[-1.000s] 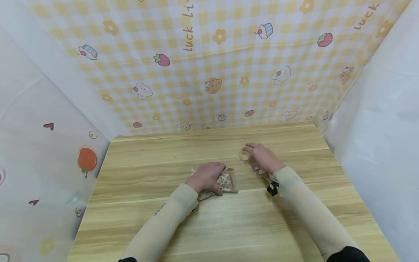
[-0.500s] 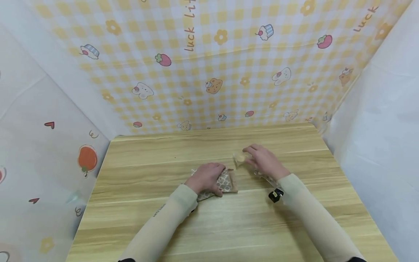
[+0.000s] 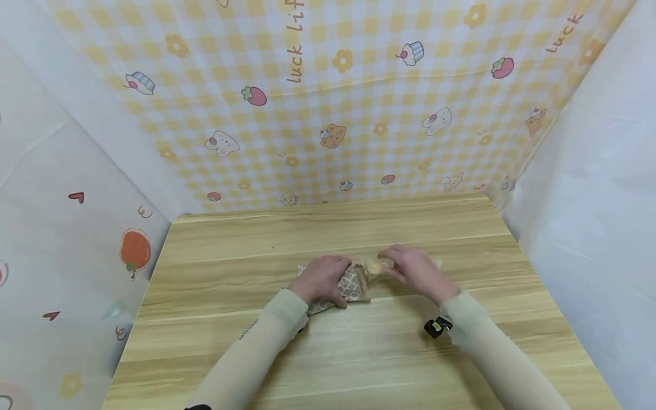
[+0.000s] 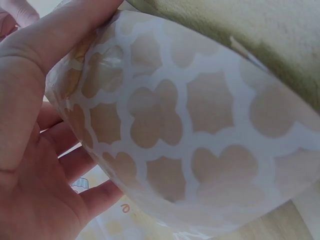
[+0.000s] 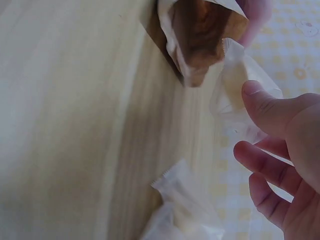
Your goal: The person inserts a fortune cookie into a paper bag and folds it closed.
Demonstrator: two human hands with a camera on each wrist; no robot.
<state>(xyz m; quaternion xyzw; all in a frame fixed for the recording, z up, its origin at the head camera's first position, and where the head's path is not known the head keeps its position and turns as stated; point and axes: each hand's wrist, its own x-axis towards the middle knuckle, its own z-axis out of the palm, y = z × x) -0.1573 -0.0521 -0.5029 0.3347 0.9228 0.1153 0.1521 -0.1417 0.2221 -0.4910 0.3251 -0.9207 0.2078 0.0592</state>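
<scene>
My left hand [image 3: 320,277] grips a paper bag [image 3: 351,285] with a white lattice pattern, lying on its side with its mouth toward the right. In the left wrist view, the thumb lies across one face of the bag [image 4: 200,115], and the fingers reach along its edge. My right hand [image 3: 415,271] pinches a small pale snack in a clear wrapper [image 5: 235,85] between thumb and fingers. That packet is right at the bag's brown open mouth [image 5: 200,40], its crimped end overlapping the rim in the right wrist view. What the bag contains is hidden.
More clear-wrapped packets [image 5: 185,210] lie on the wooden table [image 3: 215,341], partly behind the right hand in the head view. A small black device [image 3: 438,326] sits at the right wrist. A yellow checked cloth [image 3: 307,114] hangs behind the table, with white sheets at both sides.
My right hand has moved toward me, bringing the wrapped snack from farther back on the table to the bag's mouth. The left hand and bag stay in place.
</scene>
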